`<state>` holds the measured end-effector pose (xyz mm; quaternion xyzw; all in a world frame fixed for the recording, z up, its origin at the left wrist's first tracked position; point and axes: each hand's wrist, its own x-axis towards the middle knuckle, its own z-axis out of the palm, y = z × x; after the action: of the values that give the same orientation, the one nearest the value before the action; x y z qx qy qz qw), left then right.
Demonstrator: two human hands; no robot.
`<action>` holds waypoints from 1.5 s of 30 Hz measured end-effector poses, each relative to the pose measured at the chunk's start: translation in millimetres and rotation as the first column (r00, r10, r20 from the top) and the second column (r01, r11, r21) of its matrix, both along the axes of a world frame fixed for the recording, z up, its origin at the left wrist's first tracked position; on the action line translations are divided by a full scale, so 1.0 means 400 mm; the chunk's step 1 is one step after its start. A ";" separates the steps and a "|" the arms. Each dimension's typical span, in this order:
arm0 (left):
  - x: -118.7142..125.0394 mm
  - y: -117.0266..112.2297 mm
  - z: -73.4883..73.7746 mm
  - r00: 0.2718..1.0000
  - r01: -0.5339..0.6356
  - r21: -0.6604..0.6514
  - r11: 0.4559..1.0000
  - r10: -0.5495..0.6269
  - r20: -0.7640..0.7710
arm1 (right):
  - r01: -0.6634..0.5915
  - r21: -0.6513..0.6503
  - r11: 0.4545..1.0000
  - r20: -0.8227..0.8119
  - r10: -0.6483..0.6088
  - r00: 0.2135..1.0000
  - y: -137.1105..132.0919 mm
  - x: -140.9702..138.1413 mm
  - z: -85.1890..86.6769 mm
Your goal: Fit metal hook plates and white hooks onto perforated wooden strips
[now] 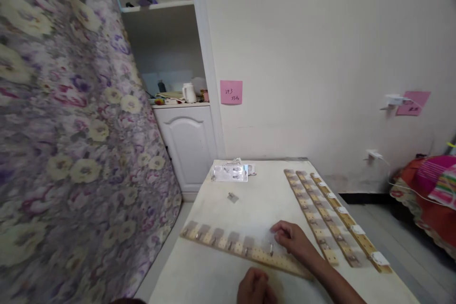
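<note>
A person's left hand (254, 287) curls at the near side of a white table (210, 280), fingers folded in; whether it grips anything cannot be told. Just beyond it, a pale wooden strip (281, 261) dotted with holes lies aslant across the tabletop, a row of small metal hooks (247, 251) with clear square backings set along its left part. The right hand (290, 237) reaches over the strip's right part, fingers bent beside a separate metal hook (271, 249) that stands apart from the row; it is unclear whether the fingertips pinch its clear backing.

To the right, three more strips run away from the viewer side by side: two carrying metal hooks, and an outermost strip (347, 218) lined with white pieces (357, 229). Farther up the table, a single loose hook (232, 197) on a clear square lies by itself, and clear plastic packs (230, 173) rest near the far edge.

Behind, a pink note (231, 92) with handwriting hangs on the pale wall (302, 57). A white jug (189, 93) stands on a shelf above a white cabinet door (188, 147), with a floral curtain (71, 128) at left.
</note>
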<state>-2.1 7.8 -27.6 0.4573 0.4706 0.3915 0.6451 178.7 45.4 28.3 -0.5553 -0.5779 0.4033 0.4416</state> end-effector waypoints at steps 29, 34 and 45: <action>0.093 0.006 0.078 0.958 -0.262 -0.317 0.912 0.285 0.030 | -0.044 0.025 0.999 0.251 0.036 0.967 0.024 -0.023 -0.113; 0.095 0.008 0.085 0.954 -0.278 -0.325 0.904 0.300 0.018 | -0.029 0.021 0.999 0.268 0.022 0.963 0.025 -0.023 -0.121; 0.098 0.014 0.068 0.953 -0.285 -0.325 0.902 0.302 0.002 | -0.021 -0.023 1.000 0.285 0.027 0.958 0.018 -0.025 -0.107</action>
<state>37.0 13.2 -0.3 0.2597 0.5742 0.4143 0.6567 168.9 52.7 -14.6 -0.6048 -0.6382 0.3302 0.3434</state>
